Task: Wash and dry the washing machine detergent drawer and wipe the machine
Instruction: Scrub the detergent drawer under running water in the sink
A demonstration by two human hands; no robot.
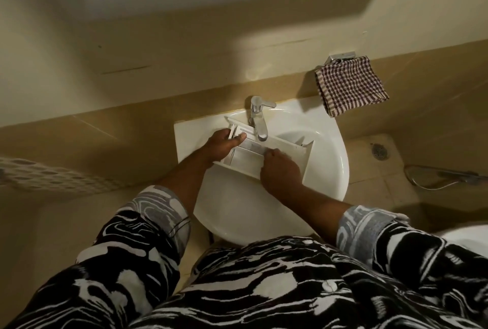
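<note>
Over sink [237, 210], detergent drawer [244, 156] beneath tap [260, 122], left hand [221, 146] gripping its end, right hand [281, 170] curled over near wall

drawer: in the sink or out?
In: the drawer lies across the sink under the tap, left hand gripping one end, right hand on its side.

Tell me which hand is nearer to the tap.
The left hand, gripping the end of the detergent drawer beside the tap; the right hand holds the drawer's middle, farther off.
</note>
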